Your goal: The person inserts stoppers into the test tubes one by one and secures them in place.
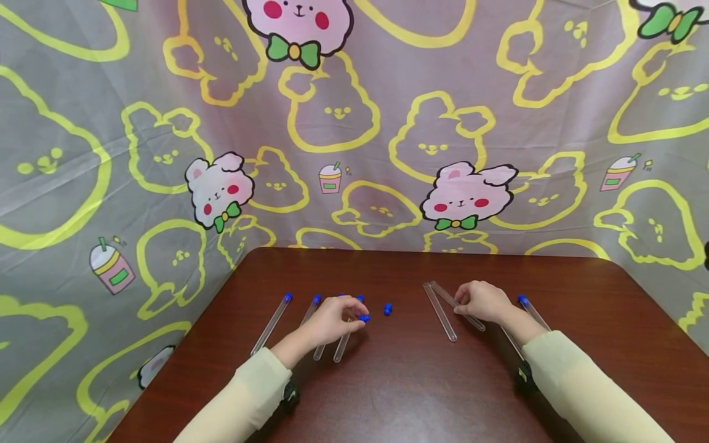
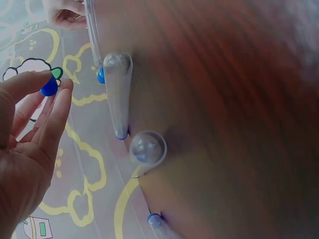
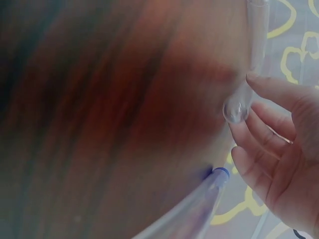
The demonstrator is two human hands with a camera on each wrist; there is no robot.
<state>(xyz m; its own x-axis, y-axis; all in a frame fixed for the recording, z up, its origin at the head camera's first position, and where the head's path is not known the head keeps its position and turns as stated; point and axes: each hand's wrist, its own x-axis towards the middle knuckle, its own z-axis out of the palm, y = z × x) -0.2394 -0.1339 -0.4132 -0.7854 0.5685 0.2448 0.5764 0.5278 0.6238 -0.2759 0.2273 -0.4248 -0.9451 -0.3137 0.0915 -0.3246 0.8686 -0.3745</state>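
My left hand [image 1: 332, 321] pinches a small blue cap [image 2: 49, 88] between thumb and fingertips, just above the table. Beneath and beside that hand lie several clear test tubes with blue caps, among them one test tube [image 2: 119, 94] pointing its rounded end at the wrist camera. Another blue cap [image 1: 388, 309] lies loose to the right of the hand. My right hand [image 1: 485, 301] grips an uncapped test tube [image 1: 475, 322] lying at a slant, its round end [image 3: 235, 109] showing between thumb and fingers. A second uncapped test tube [image 1: 443, 320] lies just left of it.
On the far left lies a capped test tube [image 1: 271, 324]. Partly under the right forearm are a blue-capped test tube [image 1: 533, 311] and another tube [image 1: 512, 342]. All rest on a dark reddish-brown table [image 1: 399, 387], with a cartoon-printed cloth [image 1: 376, 166] hanging around its back and sides.
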